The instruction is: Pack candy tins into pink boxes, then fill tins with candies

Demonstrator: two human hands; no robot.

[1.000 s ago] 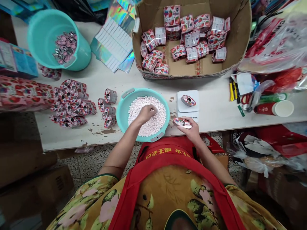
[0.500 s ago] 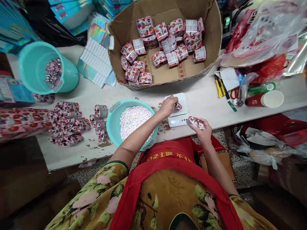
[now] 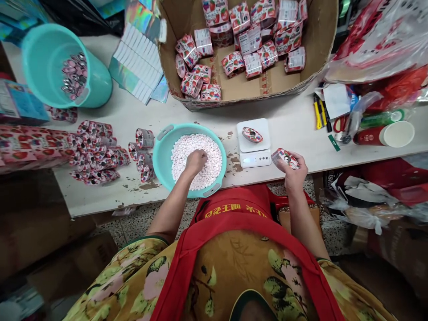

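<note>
My left hand [image 3: 196, 162] is down at the small white tablets [image 3: 211, 166] in a turquoise basin [image 3: 162, 171]. Its fingers are curled together, and what they hold, if anything, is hidden. In my right hand [image 3: 296, 174], thumb and fingers grip a strawberry-printed container [image 3: 286, 158] with an opening in its top, at the table's front edge. Between the hands stands a white kitchen scale [image 3: 246, 147]. A similar printed container [image 3: 252, 134] lies on its plate, touched by neither hand.
A cardboard box [image 3: 284, 84] behind the scale holds many strawberry-printed packs. Left stand a turquoise bucket [image 3: 100, 87] with small pink and silver pieces, and piled printed containers [image 3: 95, 151]. Cutter knives [image 3: 320, 113], a paper cup [image 3: 397, 133] and plastic bags [image 3: 394, 40] lie right.
My left hand has left the container on the scale and moved left into the basin of tablets. My right hand still holds its container. The view has shifted slightly.
</note>
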